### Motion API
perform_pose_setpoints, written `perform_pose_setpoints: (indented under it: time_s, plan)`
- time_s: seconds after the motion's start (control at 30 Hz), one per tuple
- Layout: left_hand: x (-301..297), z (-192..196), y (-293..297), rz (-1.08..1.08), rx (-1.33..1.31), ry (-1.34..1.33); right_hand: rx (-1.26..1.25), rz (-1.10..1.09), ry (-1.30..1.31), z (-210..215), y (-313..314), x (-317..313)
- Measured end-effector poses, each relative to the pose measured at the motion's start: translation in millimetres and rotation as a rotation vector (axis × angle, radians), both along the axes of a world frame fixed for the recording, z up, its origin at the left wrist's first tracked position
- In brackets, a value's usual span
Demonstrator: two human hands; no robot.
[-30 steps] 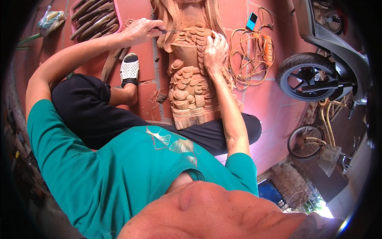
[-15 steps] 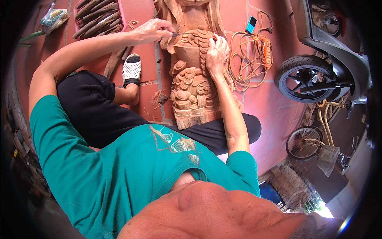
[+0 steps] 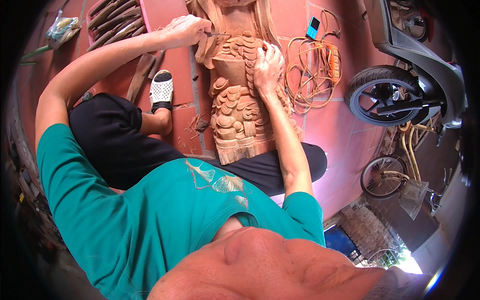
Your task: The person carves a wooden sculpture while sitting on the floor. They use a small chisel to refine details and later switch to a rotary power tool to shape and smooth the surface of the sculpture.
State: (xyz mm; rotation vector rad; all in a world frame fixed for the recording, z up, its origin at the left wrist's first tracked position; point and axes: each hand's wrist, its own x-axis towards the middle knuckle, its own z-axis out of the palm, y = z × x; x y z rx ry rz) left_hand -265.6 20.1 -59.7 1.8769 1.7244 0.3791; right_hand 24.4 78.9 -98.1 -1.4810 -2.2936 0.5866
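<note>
A carved wooden sculpture [image 3: 239, 75] with raised coin-like and rounded shapes lies in front of me, its lower end by my leg. My left hand [image 3: 190, 31] is closed at its left side, gripping a thin dark carving tool [image 3: 218, 34]. The tool's shaft points right, its tip at the carved wood just above the row of round shapes; whether it touches I cannot tell. My right hand [image 3: 268, 67] lies on the right side of the sculpture, fingers stretched over the carved edge.
Several long-handled tools fill a pink tray [image 3: 146, 17] at upper left, with a wooden mallet-like piece [image 3: 140, 75] below it. Right of the sculpture are a coiled orange cord [image 3: 300, 82], a power strip [image 3: 332, 62] and a blue phone [image 3: 313, 27]. A motorbike wheel [image 3: 382, 95] stands farther right.
My left hand has drawn back to the left and slightly up, so more of the tool's shaft shows. My right hand stays on the sculpture.
</note>
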Motion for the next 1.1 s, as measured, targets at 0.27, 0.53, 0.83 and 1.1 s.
perform_pose_setpoints:
  time_s: [0.27,0.53,0.83,1.1]
  plan:
    - [3.8,-2.4,-4.9,-0.019,-0.004,-0.057,-0.025,-0.017,-0.010,2.2,-0.7,1.4]
    - [9.7,-23.8,-8.9,-0.008,0.035,-0.145,-0.025,-0.018,-0.019,3.1,-1.3,-1.4]
    - [2.8,-42.0,-2.7,0.069,-0.071,-0.403,0.006,-0.005,-0.023,-0.2,0.0,-0.9]
    - [0.1,-40.3,-0.3,-0.026,0.060,-0.298,-0.011,-0.001,-0.015,3.9,-0.1,-0.1]
